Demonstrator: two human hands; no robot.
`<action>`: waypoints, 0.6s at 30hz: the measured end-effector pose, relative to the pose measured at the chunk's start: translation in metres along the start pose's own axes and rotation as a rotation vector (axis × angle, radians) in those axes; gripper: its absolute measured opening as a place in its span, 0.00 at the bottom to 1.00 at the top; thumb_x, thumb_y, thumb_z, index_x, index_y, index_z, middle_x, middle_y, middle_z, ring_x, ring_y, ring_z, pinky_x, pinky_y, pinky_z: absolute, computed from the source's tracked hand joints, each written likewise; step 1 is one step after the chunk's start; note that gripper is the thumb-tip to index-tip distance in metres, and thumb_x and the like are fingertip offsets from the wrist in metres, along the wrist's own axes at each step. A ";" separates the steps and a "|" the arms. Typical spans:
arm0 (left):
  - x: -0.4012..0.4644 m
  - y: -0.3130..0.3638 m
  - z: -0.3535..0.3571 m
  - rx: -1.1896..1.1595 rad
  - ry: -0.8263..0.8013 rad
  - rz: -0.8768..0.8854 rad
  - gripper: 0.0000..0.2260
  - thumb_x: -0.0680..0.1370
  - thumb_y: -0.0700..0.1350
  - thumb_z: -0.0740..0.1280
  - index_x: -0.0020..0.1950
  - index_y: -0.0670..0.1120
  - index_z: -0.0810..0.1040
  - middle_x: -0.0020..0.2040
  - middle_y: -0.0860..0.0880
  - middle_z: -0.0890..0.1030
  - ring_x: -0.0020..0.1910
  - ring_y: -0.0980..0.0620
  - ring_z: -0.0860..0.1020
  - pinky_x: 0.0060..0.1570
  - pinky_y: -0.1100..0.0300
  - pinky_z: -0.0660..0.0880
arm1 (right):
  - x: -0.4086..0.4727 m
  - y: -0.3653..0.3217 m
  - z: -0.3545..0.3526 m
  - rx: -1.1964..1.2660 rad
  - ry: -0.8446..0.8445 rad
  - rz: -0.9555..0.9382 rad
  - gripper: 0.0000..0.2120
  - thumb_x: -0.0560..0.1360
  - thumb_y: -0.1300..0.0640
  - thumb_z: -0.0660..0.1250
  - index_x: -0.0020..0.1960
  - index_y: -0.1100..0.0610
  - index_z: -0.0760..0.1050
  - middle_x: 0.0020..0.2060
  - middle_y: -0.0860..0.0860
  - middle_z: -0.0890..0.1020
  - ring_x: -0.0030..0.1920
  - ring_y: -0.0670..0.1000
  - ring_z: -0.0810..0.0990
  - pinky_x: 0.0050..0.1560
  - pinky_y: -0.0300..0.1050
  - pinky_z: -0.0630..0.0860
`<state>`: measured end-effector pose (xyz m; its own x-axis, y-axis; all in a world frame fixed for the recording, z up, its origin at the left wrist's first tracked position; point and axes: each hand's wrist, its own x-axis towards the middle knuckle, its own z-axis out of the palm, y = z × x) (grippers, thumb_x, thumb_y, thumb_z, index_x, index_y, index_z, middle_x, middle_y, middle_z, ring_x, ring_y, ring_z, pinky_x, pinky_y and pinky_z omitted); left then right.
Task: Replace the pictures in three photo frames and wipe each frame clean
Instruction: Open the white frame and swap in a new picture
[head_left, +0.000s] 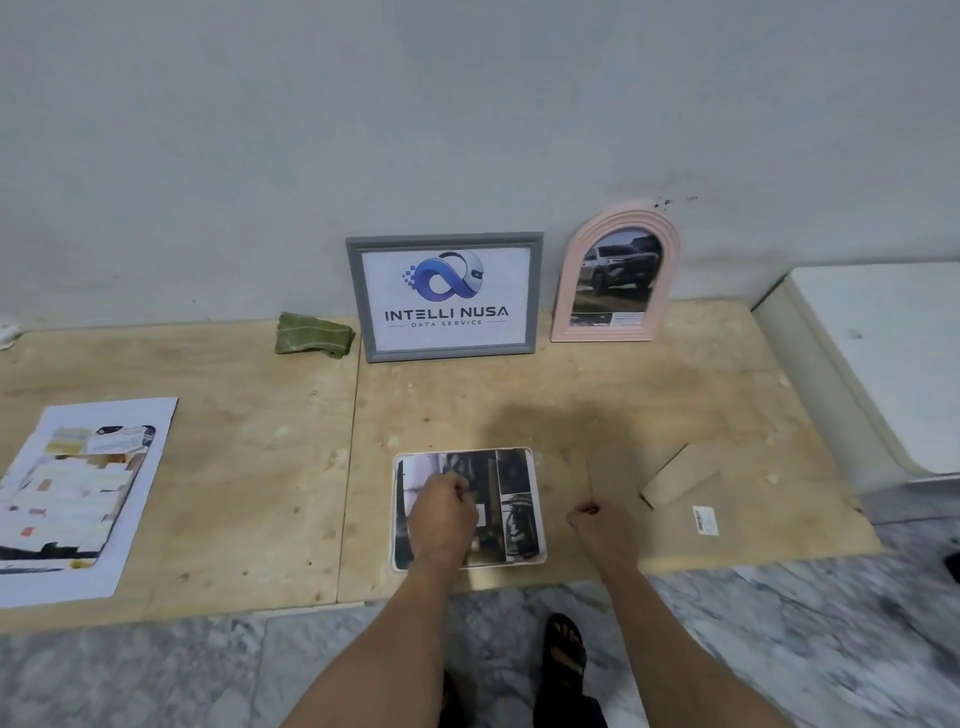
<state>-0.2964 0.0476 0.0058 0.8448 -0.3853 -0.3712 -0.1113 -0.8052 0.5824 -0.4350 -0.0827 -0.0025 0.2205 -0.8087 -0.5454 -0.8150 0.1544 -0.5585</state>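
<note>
Pressing on the dark photo (514, 499), the left hand (441, 512) rests curled on its near-left part. The right hand (600, 522), loosely closed and apparently empty, sits on the cardboard backing (670, 512) just right. The photo's long axis runs left-right. The grey frame (445, 296), pink frame (613, 275) and cloth (311, 335) stand beyond, against the wall.

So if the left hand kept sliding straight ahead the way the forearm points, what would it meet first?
Probably the gray frame leaning against the wall. The left hand rests on the dark photo print, and beyond that print only bare plywood shows, though depth is uncertain.
</note>
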 end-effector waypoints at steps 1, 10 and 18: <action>-0.002 0.011 0.008 -0.001 -0.017 0.020 0.08 0.79 0.40 0.65 0.51 0.46 0.83 0.51 0.49 0.84 0.46 0.49 0.81 0.44 0.58 0.76 | 0.005 0.004 -0.011 0.021 0.015 -0.009 0.07 0.72 0.61 0.65 0.44 0.64 0.78 0.40 0.59 0.81 0.39 0.51 0.75 0.38 0.47 0.70; -0.028 0.112 0.117 0.062 -0.306 0.035 0.10 0.73 0.41 0.63 0.50 0.46 0.82 0.50 0.47 0.85 0.51 0.45 0.82 0.46 0.58 0.76 | 0.070 0.065 -0.140 -0.056 0.132 0.130 0.08 0.73 0.62 0.63 0.47 0.66 0.76 0.44 0.64 0.79 0.43 0.61 0.77 0.41 0.52 0.75; -0.035 0.150 0.153 0.064 -0.227 -0.204 0.14 0.77 0.46 0.63 0.54 0.39 0.83 0.55 0.39 0.84 0.56 0.39 0.81 0.49 0.58 0.73 | 0.108 0.094 -0.176 -0.060 -0.012 0.163 0.06 0.76 0.57 0.61 0.51 0.59 0.68 0.45 0.56 0.74 0.44 0.57 0.72 0.42 0.47 0.68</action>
<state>-0.4226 -0.1288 -0.0051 0.7154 -0.2981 -0.6320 0.0098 -0.9001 0.4357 -0.5824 -0.2553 -0.0040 0.0890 -0.7687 -0.6334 -0.8710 0.2484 -0.4238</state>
